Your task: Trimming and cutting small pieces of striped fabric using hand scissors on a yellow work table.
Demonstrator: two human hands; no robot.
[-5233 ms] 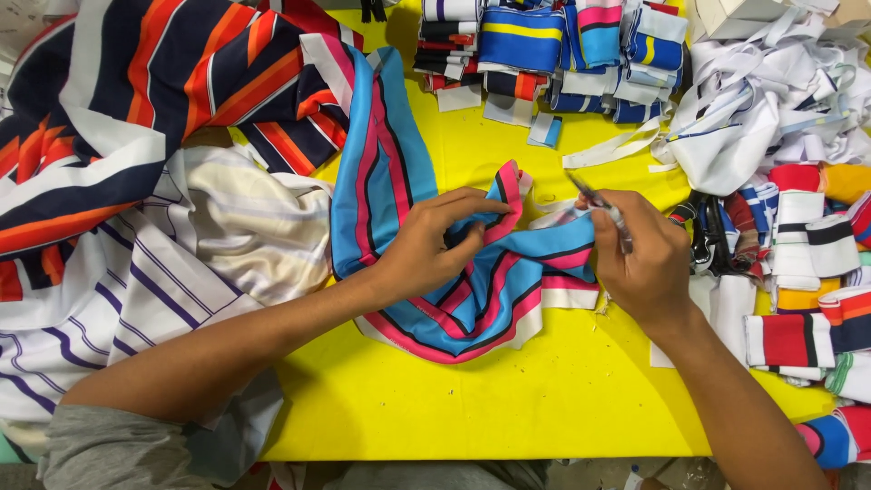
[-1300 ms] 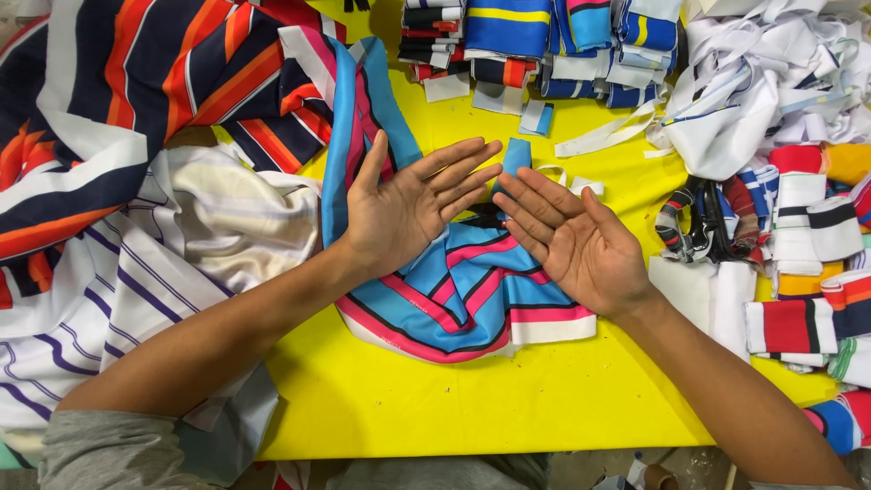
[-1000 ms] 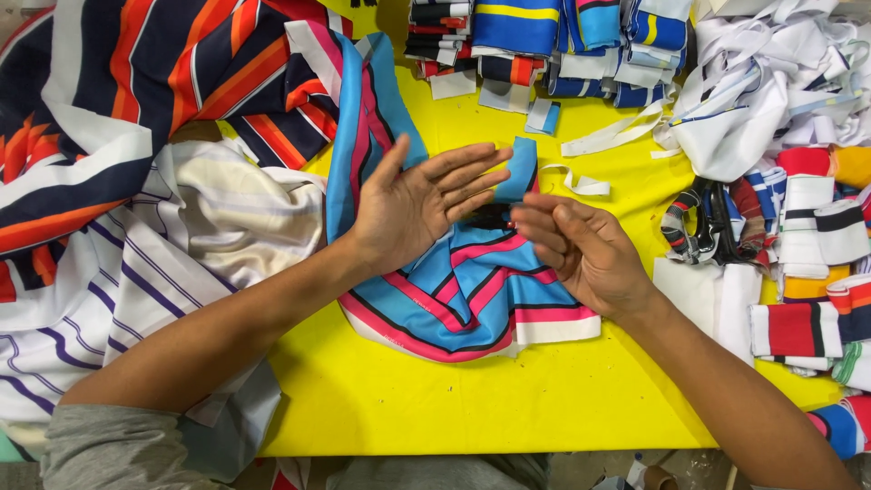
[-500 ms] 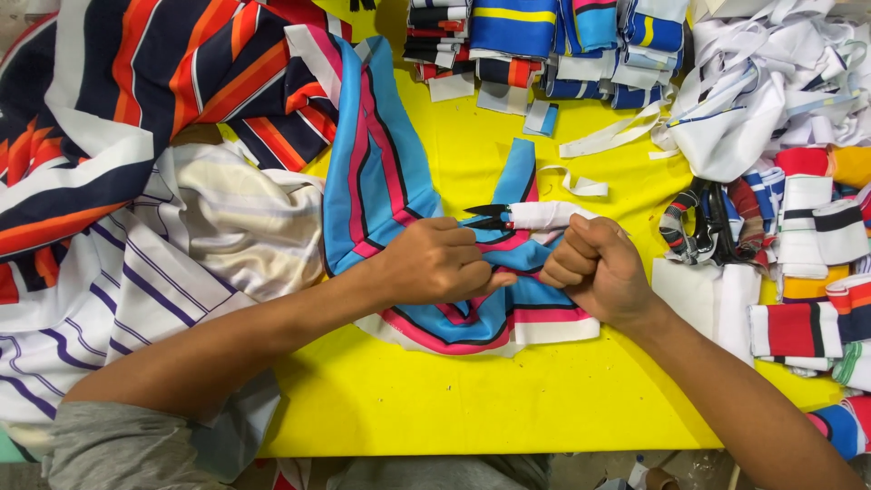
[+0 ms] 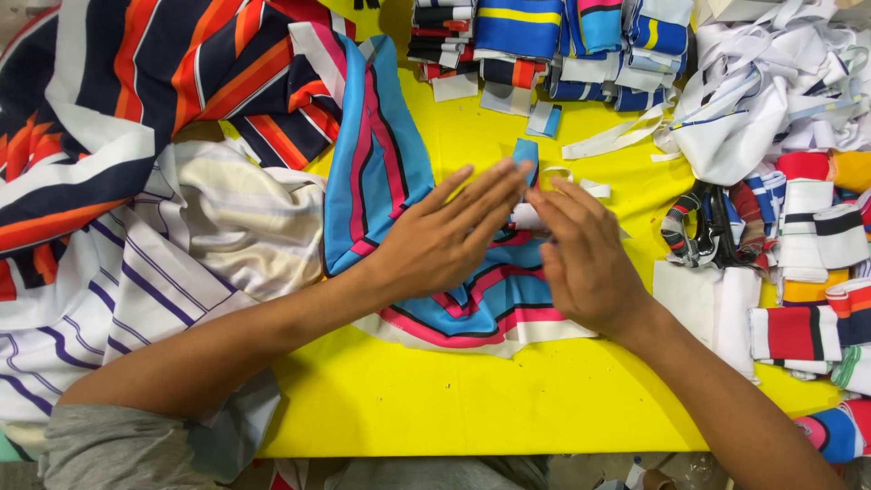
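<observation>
- Blue, pink and black striped cloth (image 5: 399, 172) lying on yellow bench (image 5: 472, 408).
- Left hand (image 5: 445, 238) open, fingers flat on cloth.
- Right hand (image 5: 585, 259) open, flat on cloth, just beside left hand.
- Folded striped pieces (image 5: 544, 36) stacked behind.

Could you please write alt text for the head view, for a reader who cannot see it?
Two bare hands, left hand and right hand, lie flat, fingers straight, on a blue, pink and black striped cloth on a yellow table. Striped fabric is heaped at the left, folded pieces at the top, white strips at the right.
</observation>
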